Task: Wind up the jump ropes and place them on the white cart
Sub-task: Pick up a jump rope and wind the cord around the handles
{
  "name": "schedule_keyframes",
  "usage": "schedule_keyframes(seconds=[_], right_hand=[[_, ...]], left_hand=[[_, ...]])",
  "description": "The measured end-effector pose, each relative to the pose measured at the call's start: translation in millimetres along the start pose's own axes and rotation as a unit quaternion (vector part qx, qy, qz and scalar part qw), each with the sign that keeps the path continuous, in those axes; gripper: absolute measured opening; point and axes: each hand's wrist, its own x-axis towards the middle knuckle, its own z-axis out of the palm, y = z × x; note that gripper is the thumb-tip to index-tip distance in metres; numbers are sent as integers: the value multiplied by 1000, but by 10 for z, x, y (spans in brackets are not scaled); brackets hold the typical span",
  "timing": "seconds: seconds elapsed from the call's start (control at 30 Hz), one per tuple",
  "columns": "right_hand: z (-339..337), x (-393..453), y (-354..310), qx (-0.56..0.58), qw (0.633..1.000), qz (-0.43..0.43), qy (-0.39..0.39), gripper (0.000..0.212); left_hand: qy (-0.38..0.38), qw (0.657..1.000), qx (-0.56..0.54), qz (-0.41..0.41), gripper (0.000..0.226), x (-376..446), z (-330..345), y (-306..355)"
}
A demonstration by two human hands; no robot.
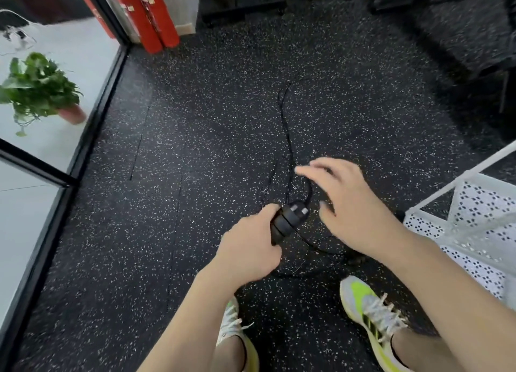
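Left hand (251, 243) grips the black jump rope handles (287, 221) above the speckled floor (195, 148), right hand (346, 204) spread open beside them, the cord (286, 126) trailing beyond, the white cart (474, 226) right of the handles.

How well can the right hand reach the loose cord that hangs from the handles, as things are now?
Probably yes. The right hand is open and hovers just beside the black cord rising from the handles, which the left hand holds. Nothing lies between the fingers and the cord.
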Motion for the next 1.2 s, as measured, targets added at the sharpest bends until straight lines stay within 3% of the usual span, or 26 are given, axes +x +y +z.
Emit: schedule_keyframes(seconds=[0.07, 0.17, 0.3, 0.4, 0.47, 0.53, 0.63, 0.73, 0.83, 0.97, 1.07, 1.13, 1.2], right_hand=[[77, -21, -8, -27, 998, -21, -56, 54], [99, -54, -40, -7, 997, 29, -69, 35], [16, -94, -73, 17, 995, 72, -62, 13], [-25, -122, -53, 65, 996, 62, -26, 16], [-19, -130, -55, 139, 988, 56, 25, 18], [14, -153, -73, 202, 974, 47, 92, 33], [48, -174, -120, 218, 960, 33, 173, 41], [31, -165, -153, 227, 951, 12, 210, 40], [20, -169, -158, 225, 952, -7, 209, 41], [97, -204, -209, 208, 955, -35, 207, 40], [145, -222, -250, 180, 960, -62, 207, 39], [183, -246, -266, 170, 966, -73, 183, 42], [218, -273, -298, 164, 970, -75, 164, 44]], left_hand=[[41, 994, 97, 8, 63, -11, 58, -5], [62, 993, 103, 22, 60, -11, 93, 3], [59, 998, 2, 5, 49, -10, 97, 26], [55, 984, -167, -27, 38, 3, 121, 67], [33, 946, -318, -49, 31, 17, 116, 110], [3, 887, -460, -47, 25, 39, 94, 153], [-42, 808, -586, -37, 34, 49, 36, 214], [-83, 767, -636, -13, 51, 29, 28, 289], [-77, 742, -666, -6, 56, 52, 36, 327], [-65, 733, -677, -12, 29, 59, 100, 389], [-59, 671, -739, -23, 15, 73, 107, 414], [-39, 621, -782, -41, 29, 88, 68, 415], [-6, 609, -792, -46, 47, 102, 41, 425]])
